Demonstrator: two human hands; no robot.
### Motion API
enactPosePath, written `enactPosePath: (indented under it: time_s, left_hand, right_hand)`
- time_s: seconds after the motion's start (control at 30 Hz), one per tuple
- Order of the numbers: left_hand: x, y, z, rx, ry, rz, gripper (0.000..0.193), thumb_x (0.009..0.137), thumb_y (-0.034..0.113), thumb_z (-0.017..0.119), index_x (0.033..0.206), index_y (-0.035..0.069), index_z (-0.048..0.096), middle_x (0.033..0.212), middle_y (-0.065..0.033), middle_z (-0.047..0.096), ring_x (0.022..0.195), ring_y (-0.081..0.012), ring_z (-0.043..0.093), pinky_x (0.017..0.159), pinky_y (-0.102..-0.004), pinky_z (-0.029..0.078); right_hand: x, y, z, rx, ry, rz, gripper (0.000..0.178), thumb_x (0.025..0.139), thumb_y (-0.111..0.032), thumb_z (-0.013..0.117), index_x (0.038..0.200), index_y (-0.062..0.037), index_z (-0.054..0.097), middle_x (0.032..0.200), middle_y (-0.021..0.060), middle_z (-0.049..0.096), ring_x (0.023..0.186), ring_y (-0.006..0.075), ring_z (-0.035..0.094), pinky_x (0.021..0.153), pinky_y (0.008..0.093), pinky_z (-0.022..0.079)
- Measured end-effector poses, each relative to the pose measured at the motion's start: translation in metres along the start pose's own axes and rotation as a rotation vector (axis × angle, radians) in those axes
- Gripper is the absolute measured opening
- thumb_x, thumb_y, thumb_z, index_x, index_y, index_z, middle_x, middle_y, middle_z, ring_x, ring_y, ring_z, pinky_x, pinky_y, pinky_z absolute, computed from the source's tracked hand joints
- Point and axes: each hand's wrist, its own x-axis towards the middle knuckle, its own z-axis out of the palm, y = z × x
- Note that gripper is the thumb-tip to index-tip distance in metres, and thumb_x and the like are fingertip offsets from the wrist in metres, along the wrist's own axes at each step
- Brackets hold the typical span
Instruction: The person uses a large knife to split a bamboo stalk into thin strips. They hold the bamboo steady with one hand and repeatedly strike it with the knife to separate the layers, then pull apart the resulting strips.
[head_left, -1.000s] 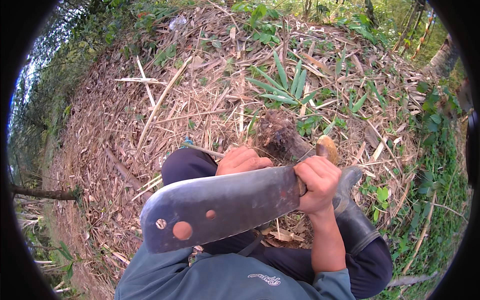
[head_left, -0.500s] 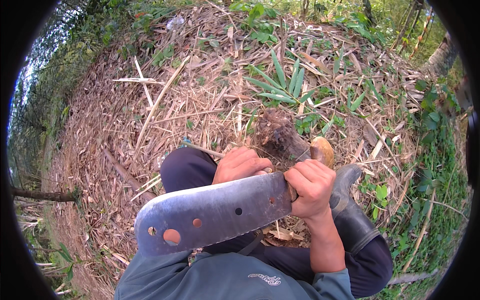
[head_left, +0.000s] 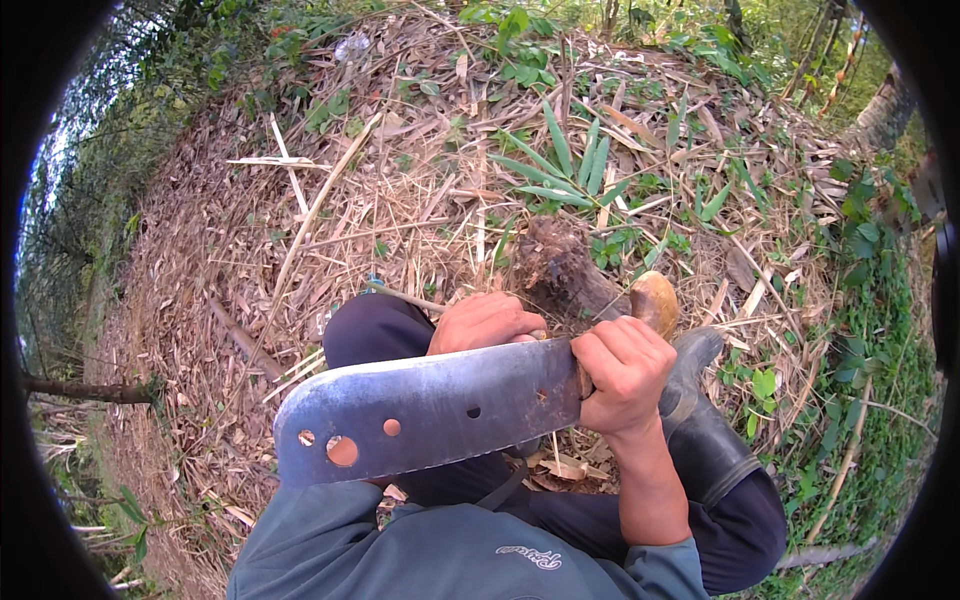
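My right hand (head_left: pixel 625 370) is wrapped round the wooden handle (head_left: pixel 654 303) of a big cleaver-like machete, whose rounded butt sticks out past my fist. Its wide grey blade (head_left: pixel 430 410) has several round holes and reaches left across my lap. Just beyond the blade's upper edge, my left hand (head_left: pixel 487 322) is closed on a thin stick (head_left: pixel 405 297), which pokes out to the left over my knee. The blade hides part of the left fingers and the stick's other end, so whether metal touches stick cannot be told.
A rough dark wood stump (head_left: pixel 560 265) stands just ahead of my hands. My right leg is folded in a black rubber boot (head_left: pixel 705 440). Dry leaves and split strips (head_left: pixel 325 195) litter the ground, with a green leafy sprig (head_left: pixel 575 165) beyond the stump.
The machete's broad end has tipped slightly upward and away from me. My right hand has shifted a little to the right with the handle. My left hand stays nearly still.
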Motion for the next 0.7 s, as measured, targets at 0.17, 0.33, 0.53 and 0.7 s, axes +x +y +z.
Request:
enactPosePath:
  time_s: [0.17, 0.33, 0.53, 0.7]
  left_hand:
    - [-0.011, 0.022, 0.004, -0.125, -0.178, 0.133, 0.018, 0.092, 0.022, 0.069, 0.094, 0.004, 0.067, 0.073, -0.0071, 0.053, 0.067, -0.0254, 0.053, 0.061, -0.0377, 0.040]
    - [-0.014, 0.001, 0.003, -0.260, 0.008, -0.205, 0.023, 0.098, 0.024, 0.061, 0.103, 0.002, 0.064, 0.083, -0.0068, 0.061, 0.073, -0.0230, 0.059, 0.066, -0.0378, 0.044]
    - [-0.013, -0.010, -0.001, -0.226, -0.050, -0.036, 0.018, 0.099, 0.021, 0.060, 0.104, 0.003, 0.061, 0.089, -0.0096, 0.065, 0.073, -0.0198, 0.061, 0.065, -0.0312, 0.048]
    - [-0.003, 0.001, 0.003, -0.172, 0.037, 0.017, 0.020, 0.100, 0.022, 0.059, 0.097, 0.004, 0.064, 0.076, -0.0071, 0.063, 0.063, -0.0191, 0.056, 0.056, -0.0330, 0.044]
  right_hand:
    - [-0.007, 0.041, -0.015, -0.105, 0.055, 0.396, 0.022, 0.067, -0.022, 0.073, 0.070, -0.0033, 0.060, 0.060, 0.0090, 0.053, 0.052, 0.0290, 0.055, 0.051, 0.0364, 0.042]
    - [-0.006, 0.046, -0.019, 0.098, 0.129, 0.361, 0.025, 0.069, -0.021, 0.073, 0.071, 0.0003, 0.060, 0.055, 0.0089, 0.046, 0.047, 0.0189, 0.047, 0.049, 0.0307, 0.034]
    - [0.004, 0.013, -0.005, 0.079, 0.025, -0.042, 0.017, 0.056, -0.020, 0.065, 0.062, -0.0081, 0.055, 0.057, 0.0050, 0.047, 0.050, 0.0246, 0.052, 0.050, 0.0354, 0.042]
    - [0.002, 0.003, -0.005, 0.058, 0.008, -0.066, 0.014, 0.054, -0.017, 0.061, 0.062, -0.0087, 0.054, 0.057, 0.0041, 0.046, 0.050, 0.0235, 0.052, 0.050, 0.0339, 0.042]
